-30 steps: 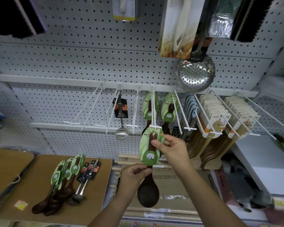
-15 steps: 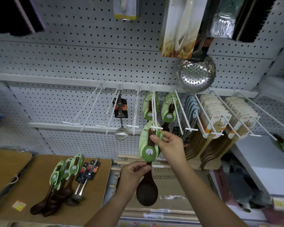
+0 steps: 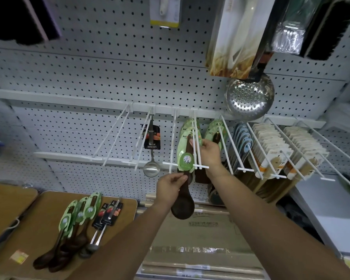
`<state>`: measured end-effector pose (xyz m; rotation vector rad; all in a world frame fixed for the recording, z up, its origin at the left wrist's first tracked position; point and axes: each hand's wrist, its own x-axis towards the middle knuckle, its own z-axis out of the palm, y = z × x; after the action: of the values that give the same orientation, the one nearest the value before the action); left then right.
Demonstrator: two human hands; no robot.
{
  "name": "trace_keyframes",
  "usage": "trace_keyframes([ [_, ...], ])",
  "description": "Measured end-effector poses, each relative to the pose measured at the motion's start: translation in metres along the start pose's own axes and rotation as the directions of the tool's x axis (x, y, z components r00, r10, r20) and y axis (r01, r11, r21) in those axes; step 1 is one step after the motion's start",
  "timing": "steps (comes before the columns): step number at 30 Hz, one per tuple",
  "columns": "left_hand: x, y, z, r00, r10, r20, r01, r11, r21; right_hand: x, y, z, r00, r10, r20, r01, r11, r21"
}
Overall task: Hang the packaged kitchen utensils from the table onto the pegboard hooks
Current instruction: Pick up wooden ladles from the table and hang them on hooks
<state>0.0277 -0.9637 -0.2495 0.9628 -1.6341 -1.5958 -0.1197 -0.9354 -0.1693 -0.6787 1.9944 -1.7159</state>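
Left grip [image 3: 171,185]: fingers pinched round the dark neck of the packaged wooden spoon [image 3: 183,207], just under its green card. Right grip [image 3: 209,150]: at 1 o'clock from the left, fingertips pinching the card's upper edge beside the white double hook [image 3: 196,146]. Card lying against the hook's prongs, bowl hanging at 6 o'clock. At 9 o'clock, steel ladle [image 3: 151,168] hung on the pegboard [image 3: 109,67]. At 7 o'clock, tabletop [image 3: 38,229] bearing three green-carded spoons [image 3: 77,217] and black-carded ladles [image 3: 107,217].

A white perforated wall [image 3: 89,67] fills the view, crossed by a white rail [image 3: 59,99]. Low on the left stand two brown wooden tops, a left bench [image 3: 4,209] and a right bench [image 3: 38,219], just apart. A pale shelf [image 3: 331,215] lies at right.
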Motion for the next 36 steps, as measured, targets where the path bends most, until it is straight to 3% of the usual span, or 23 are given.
trace_keyframes([
  [9, 0.053, -0.026, -0.005, 0.995, -0.037, 0.097, 0.019, 0.984, 0.175, 0.02, 0.007, 0.005, 0.998, -0.014, -0.066, 0.003, 0.987, -0.162],
  [19, 0.044, -0.015, -0.01, 0.965, -0.006, 0.264, -0.099, 0.918, 0.385, 0.008, 0.01, -0.007, 0.998, -0.04, -0.042, 0.026, 0.959, -0.282],
  [23, 0.033, -0.015, -0.036, 0.948, -0.006, 0.32, -0.153, 0.87, 0.469, -0.015, 0.02, -0.022, 1.0, 0.027, 0.0, -0.026, 0.973, -0.231],
  [25, 0.03, -0.017, -0.054, 0.936, -0.022, 0.35, -0.165, 0.853, 0.495, -0.029, 0.026, -0.029, 0.996, 0.082, -0.023, -0.085, 0.945, -0.317],
  [28, 0.031, -0.019, -0.082, 0.939, -0.038, 0.342, -0.194, 0.763, 0.616, -0.049, 0.037, -0.035, 0.989, 0.14, -0.055, -0.149, 0.858, -0.491],
  [30, 0.029, -0.021, -0.102, 0.943, -0.027, 0.33, -0.229, 0.668, 0.708, -0.066, 0.042, -0.035, 0.992, 0.126, -0.012, -0.111, 0.822, -0.558],
  [33, 0.015, -0.018, -0.132, 0.952, -0.012, 0.306, -0.252, 0.538, 0.805, -0.089, 0.048, -0.027, 0.981, 0.102, 0.166, 0.044, 0.717, -0.696],
  [36, -0.009, -0.012, -0.161, 0.957, 0.036, 0.287, -0.278, 0.393, 0.877, -0.112, 0.048, -0.008, 0.938, 0.105, 0.329, 0.224, 0.54, -0.811],
])
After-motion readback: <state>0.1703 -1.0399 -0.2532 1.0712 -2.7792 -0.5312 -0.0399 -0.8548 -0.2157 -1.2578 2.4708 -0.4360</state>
